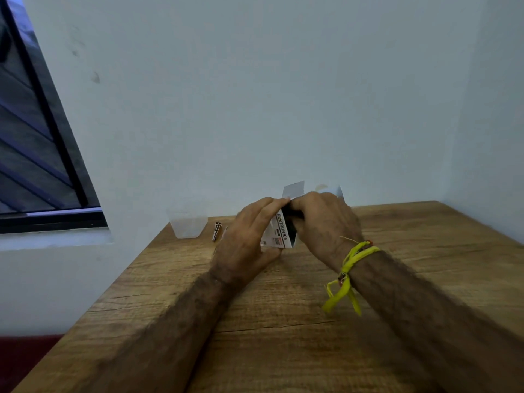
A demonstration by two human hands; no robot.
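The box [279, 234] is a small white carton with PORTRONICS printed in black down one narrow side, next to small labels and a red mark. It is tilted, with its open end pointing up and away. The white flaps [295, 190] stand open, and a dark item [292, 214] shows in the opening. The box is just right of the frame's middle, gripped between the left hand [246, 236] and the right hand [323, 222].

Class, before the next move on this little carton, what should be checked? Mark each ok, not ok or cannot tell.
1. Left hand grips the Portronics carton: ok.
2. Carton's top flaps stand open: ok.
3. Right hand curls over the black item at the mouth: ok.
4. Black item free to slide: cannot tell.
5. Plastic container and metal tool lie apart from both hands: ok.
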